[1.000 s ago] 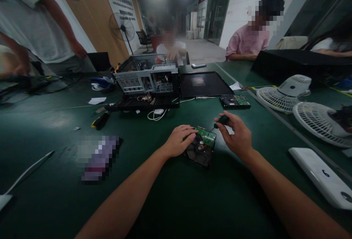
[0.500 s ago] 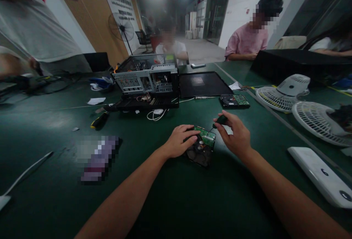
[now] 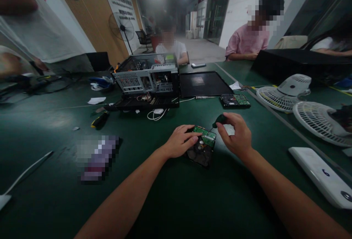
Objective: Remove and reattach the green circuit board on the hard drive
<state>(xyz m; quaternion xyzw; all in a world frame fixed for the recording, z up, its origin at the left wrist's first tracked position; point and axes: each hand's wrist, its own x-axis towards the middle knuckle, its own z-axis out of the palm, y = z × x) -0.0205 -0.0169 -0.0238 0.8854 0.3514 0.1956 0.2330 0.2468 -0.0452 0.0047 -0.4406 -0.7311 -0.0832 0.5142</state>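
Note:
A hard drive [image 3: 200, 154] lies on the green table in front of me, its green circuit board [image 3: 209, 138] facing up. My left hand [image 3: 180, 141] holds the drive at its left side, with fingers reaching across onto the board. In my right hand [image 3: 235, 131] is a screwdriver [image 3: 219, 121] with a dark green handle, gripped between thumb and fingers. Its thin shaft slants down to the board; the tip is too small to make out. A second hard drive [image 3: 235, 101] rests farther back on the right.
Behind the hands stands an opened computer case [image 3: 147, 81], a black side panel [image 3: 203, 84] to its right. A yellow-black screwdriver [image 3: 99, 120] and a blurred purple object [image 3: 101, 158] lie left. White fan parts [image 3: 276, 97] and a white device [image 3: 321, 174] are right. Several people are around the table.
My right hand and the screwdriver have shifted very slightly, with the fingers changing position around the handle. My left hand and the hard drive stay in place.

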